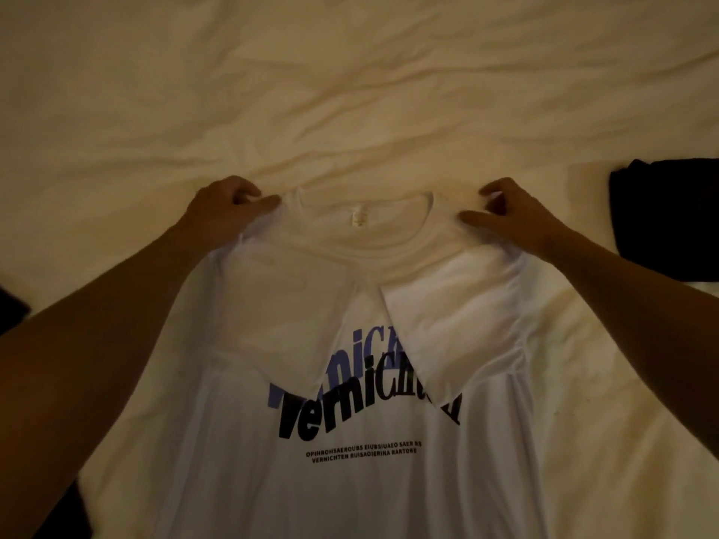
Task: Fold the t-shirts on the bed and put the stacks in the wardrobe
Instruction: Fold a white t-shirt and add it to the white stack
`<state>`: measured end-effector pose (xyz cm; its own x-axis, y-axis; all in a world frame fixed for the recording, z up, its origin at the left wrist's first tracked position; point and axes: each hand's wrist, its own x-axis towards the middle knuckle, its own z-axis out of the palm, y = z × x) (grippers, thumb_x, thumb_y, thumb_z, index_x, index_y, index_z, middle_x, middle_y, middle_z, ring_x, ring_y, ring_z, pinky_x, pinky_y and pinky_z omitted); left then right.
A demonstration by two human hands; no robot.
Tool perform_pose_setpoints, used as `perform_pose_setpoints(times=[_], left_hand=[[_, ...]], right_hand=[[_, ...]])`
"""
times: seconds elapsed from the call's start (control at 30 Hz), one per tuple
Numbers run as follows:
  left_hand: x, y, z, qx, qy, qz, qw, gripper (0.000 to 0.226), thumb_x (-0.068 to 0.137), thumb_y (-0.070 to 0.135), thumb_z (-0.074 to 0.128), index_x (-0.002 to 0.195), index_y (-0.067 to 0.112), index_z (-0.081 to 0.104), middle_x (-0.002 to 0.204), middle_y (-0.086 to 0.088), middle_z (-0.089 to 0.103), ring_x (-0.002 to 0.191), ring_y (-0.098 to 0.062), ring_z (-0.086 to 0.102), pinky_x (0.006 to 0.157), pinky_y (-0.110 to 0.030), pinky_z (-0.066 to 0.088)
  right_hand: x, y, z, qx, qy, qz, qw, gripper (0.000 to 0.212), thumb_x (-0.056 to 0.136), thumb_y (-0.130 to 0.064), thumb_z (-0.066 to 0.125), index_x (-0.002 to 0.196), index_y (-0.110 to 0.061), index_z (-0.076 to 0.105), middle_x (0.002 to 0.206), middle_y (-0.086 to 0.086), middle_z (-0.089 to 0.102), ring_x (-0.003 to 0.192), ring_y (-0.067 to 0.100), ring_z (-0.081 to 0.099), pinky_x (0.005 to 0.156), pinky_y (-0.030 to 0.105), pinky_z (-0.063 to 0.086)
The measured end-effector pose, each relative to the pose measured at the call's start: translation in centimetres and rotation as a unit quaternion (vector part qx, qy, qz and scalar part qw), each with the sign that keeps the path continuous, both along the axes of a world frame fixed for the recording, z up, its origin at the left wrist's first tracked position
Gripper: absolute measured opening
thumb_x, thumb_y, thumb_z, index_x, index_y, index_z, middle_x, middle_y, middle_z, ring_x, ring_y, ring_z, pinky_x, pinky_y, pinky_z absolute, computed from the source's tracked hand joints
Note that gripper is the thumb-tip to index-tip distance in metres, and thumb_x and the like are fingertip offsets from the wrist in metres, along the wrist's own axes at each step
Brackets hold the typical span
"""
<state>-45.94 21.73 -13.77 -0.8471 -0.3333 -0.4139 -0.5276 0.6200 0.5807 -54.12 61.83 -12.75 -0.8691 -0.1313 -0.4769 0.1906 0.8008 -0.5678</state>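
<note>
A white t-shirt [350, 480] with black and blue lettering lies front up on the bed [350, 91], collar away from me. Both its sleeves are folded inward over the chest and partly cover the print. My left hand [229, 212] pinches the shirt's left shoulder beside the collar. My right hand [502, 213] pinches the right shoulder in the same way. The shirt's lower hem runs out of the bottom of the view.
A folded dark garment [669, 219] lies on the bed at the right edge. Dark fabric [11, 309] shows at the left edge and at the bottom left. The cream sheet is wrinkled across the far half of the bed.
</note>
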Motion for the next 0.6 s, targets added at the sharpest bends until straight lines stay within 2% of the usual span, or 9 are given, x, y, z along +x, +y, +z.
perform_pose_setpoints(times=[0.03,0.1,0.2,0.27,0.33,0.4,0.5,0.6], left_hand=[[-0.3,0.5,0.1,-0.017,-0.006,-0.029,0.999,0.033,0.087,0.044,0.071,0.109,0.021,0.065,0.099,0.000,0.064,0.090,-0.021,0.060,0.077,-0.029,0.041],[-0.6,1.2,0.1,-0.042,0.003,-0.057,0.997,0.029,0.089,0.033,0.071,0.113,0.017,0.068,0.108,-0.007,0.068,0.101,-0.027,0.062,0.080,-0.028,0.040],[0.1,1.6,0.6,-0.053,0.054,-0.036,0.996,0.019,0.091,0.028,0.067,0.106,0.018,0.073,0.106,-0.011,0.071,0.105,-0.030,0.062,0.082,-0.030,0.043],[0.9,1.6,1.4,-0.029,0.088,-0.018,0.996,0.016,0.091,0.028,0.067,0.103,0.019,0.074,0.101,-0.008,0.071,0.101,-0.029,0.064,0.084,-0.033,0.047],[1.9,1.6,2.4,-0.003,0.117,0.005,0.993,0.015,0.092,0.028,0.067,0.102,0.019,0.073,0.097,-0.002,0.069,0.094,-0.024,0.065,0.082,-0.035,0.051],[3.2,1.7,3.6,0.013,0.146,0.020,0.989,0.014,0.092,0.027,0.067,0.102,0.018,0.073,0.097,0.002,0.067,0.093,-0.018,0.062,0.080,-0.030,0.049],[5.7,2.0,4.8,0.008,0.178,0.013,0.984,0.016,0.093,0.024,0.066,0.105,0.015,0.072,0.101,0.003,0.066,0.094,-0.012,0.059,0.079,-0.022,0.041],[8.9,2.4,5.7,-0.005,0.208,-0.016,0.978,0.017,0.095,0.021,0.064,0.107,0.012,0.070,0.102,-0.002,0.067,0.093,-0.014,0.059,0.078,-0.022,0.040]], right_hand=[[-0.3,-0.6,-0.1,0.015,-0.004,0.015,1.000,0.054,0.084,-0.042,0.074,0.125,-0.017,0.049,0.107,0.006,0.059,0.091,0.026,0.059,0.082,0.037,0.050],[-0.5,-1.7,-0.5,0.056,0.012,0.052,0.997,0.042,0.089,-0.034,0.070,0.119,-0.011,0.055,0.110,0.014,0.063,0.096,0.033,0.061,0.088,0.043,0.051],[0.3,-2.4,-0.3,0.074,0.052,0.077,0.993,0.023,0.093,-0.031,0.063,0.106,-0.012,0.062,0.095,0.010,0.062,0.088,0.029,0.057,0.078,0.036,0.045],[1.1,-2.2,0.4,0.068,0.091,0.062,0.992,0.014,0.095,-0.032,0.061,0.096,-0.018,0.059,0.087,0.006,0.057,0.083,0.026,0.053,0.073,0.032,0.038],[2.0,-1.5,1.1,0.055,0.118,0.046,0.990,0.013,0.095,-0.032,0.060,0.091,-0.020,0.057,0.080,0.004,0.056,0.078,0.025,0.052,0.066,0.032,0.037],[3.4,-0.8,2.0,0.031,0.139,0.033,0.989,0.014,0.096,-0.031,0.059,0.090,-0.019,0.057,0.075,0.001,0.054,0.071,0.021,0.051,0.059,0.028,0.038],[6.2,-0.2,3.5,-0.018,0.165,0.013,0.986,0.013,0.096,-0.030,0.060,0.090,-0.018,0.058,0.071,-0.006,0.053,0.068,0.013,0.050,0.060,0.019,0.039],[9.8,0.8,4.5,-0.056,0.187,0.013,0.981,0.011,0.098,-0.028,0.058,0.091,-0.019,0.058,0.075,-0.007,0.056,0.074,0.015,0.053,0.065,0.025,0.041]])
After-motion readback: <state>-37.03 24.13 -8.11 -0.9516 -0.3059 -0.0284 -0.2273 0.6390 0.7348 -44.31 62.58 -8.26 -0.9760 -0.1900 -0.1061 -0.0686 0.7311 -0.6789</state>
